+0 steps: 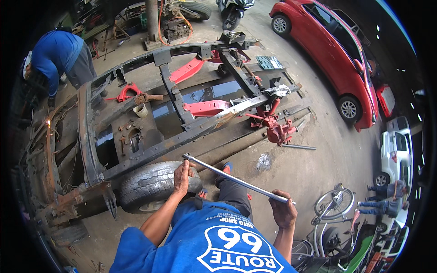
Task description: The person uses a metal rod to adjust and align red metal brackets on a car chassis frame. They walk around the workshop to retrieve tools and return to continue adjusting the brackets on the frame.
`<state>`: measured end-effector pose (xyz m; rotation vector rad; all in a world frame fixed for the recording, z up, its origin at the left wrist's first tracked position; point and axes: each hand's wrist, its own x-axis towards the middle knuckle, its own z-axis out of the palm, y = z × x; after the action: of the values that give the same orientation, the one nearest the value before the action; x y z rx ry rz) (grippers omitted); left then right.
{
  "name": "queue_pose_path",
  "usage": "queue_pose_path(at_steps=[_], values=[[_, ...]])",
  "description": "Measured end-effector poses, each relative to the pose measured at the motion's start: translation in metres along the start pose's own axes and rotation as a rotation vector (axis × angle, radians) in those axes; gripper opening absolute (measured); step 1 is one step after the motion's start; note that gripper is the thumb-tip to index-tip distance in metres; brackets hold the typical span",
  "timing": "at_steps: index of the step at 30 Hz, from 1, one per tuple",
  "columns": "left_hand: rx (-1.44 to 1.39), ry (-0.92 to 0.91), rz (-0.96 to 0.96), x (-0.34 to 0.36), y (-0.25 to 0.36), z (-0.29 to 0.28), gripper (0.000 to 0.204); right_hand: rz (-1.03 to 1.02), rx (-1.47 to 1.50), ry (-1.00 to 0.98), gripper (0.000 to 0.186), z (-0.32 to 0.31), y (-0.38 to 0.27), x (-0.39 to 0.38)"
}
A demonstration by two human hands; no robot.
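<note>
A long shiny metal bar point(236, 178), like a wrench handle with a socket end at its upper left, lies across both my hands. My left hand point(183, 175) grips it near that end, just above a worn tyre point(152, 184). My right hand point(283, 210) is closed around the bar's other end, at the lower right. The tyre lies under the near rail of a bare dark vehicle chassis frame point(150, 150) that stretches away from me. My blue shirt fills the bottom of the picture.
Red suspension parts point(275, 127) hang on the frame's right side. A person in blue point(59, 57) bends over at the far left, with sparks nearby. A red car point(339, 50) and a white car point(396, 150) stand at right, bicycles point(332, 204) at lower right.
</note>
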<state>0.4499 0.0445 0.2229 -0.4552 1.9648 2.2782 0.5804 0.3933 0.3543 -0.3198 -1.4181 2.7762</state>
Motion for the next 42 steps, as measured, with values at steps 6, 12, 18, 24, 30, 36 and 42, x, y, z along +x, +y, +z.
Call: queue_pose_path(at_steps=[6, 12, 18, 24, 30, 36, 42], values=[[0.014, 0.231, -0.066, 0.05, -0.011, 0.031, 0.063, 0.222, -0.119, -0.187, 0.056, -0.041, -0.027, 0.132], [0.303, 0.345, -0.236, 0.113, -0.021, 0.096, 0.059, 0.403, -0.306, -0.211, 0.055, -0.064, -0.081, 0.254], [0.468, 0.341, -0.215, 0.183, -0.013, 0.152, 0.063, 0.455, -0.454, -0.449, 0.057, -0.062, -0.141, 0.348], [0.025, 0.517, -0.161, 0.211, 0.024, 0.171, 0.062, 0.627, -0.341, -0.627, 0.095, -0.064, -0.164, 0.415], [-0.053, 0.488, 0.007, 0.263, 0.053, 0.148, 0.057, 0.831, -0.868, -0.831, 0.059, -0.049, -0.155, 0.459], [0.094, 0.327, -0.061, 0.346, 0.047, 0.125, 0.062, 0.333, -1.33, -0.697, 0.034, -0.037, -0.072, 0.455], [0.606, 0.075, -0.121, 0.425, 0.026, 0.12, 0.076, 0.382, -1.335, -0.501, 0.034, -0.02, -0.028, 0.456]])
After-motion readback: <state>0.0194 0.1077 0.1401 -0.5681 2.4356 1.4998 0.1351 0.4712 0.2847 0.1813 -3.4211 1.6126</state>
